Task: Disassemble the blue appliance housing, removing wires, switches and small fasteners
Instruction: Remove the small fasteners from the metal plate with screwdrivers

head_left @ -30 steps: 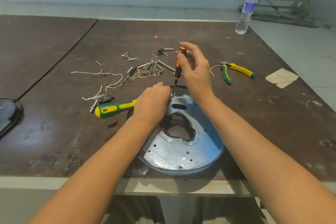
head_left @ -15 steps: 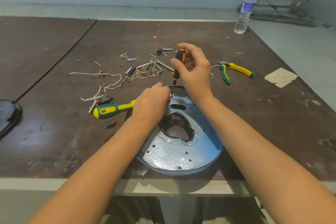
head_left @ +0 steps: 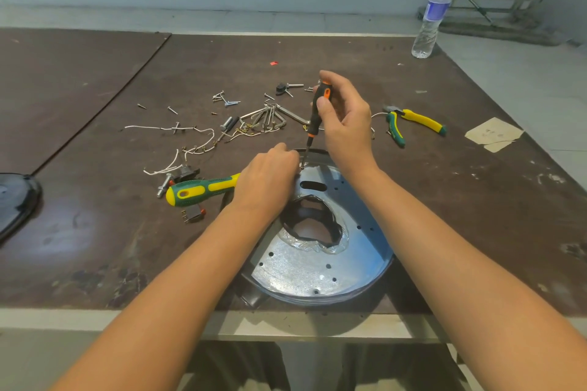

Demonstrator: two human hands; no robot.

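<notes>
Blue-tinted metal, the appliance housing (head_left: 317, 251) lies flat at lower centre of the frame, near the front edge of the bench (head_left: 95, 247), ragged hole in its middle and many empty fastener holes around it. At its far rim the tip of a small orange/black screwdriver (head_left: 317, 111) sits on what looks like a screw; the fastener itself is too small to make out.

Right hand (head_left: 346, 124) is closed round the driver handle, thumb + fingertips pinching it, shaft near upright. Over the last sec the fingers have shifted round the handle while the tip stayed put, so judging by that it's mid-turn, screw prob. being backed out, not yet free. Left hand (head_left: 266, 181) hasn't moved: curled, fingers down at the rim right beside the tip, steadying housing; can't tell if it pinches anything.

Further out, centre-left: green/yellow screwdriver (head_left: 203, 189) beside the left hand, white wires (head_left: 190, 143), loose screws (head_left: 228, 98), hex keys (head_left: 270, 117). Right of centre: pliers (head_left: 409, 122). Upper right: water bottle (head_left: 432, 16). Plenty already stripped; this rim fastener looks like one of the last
</notes>
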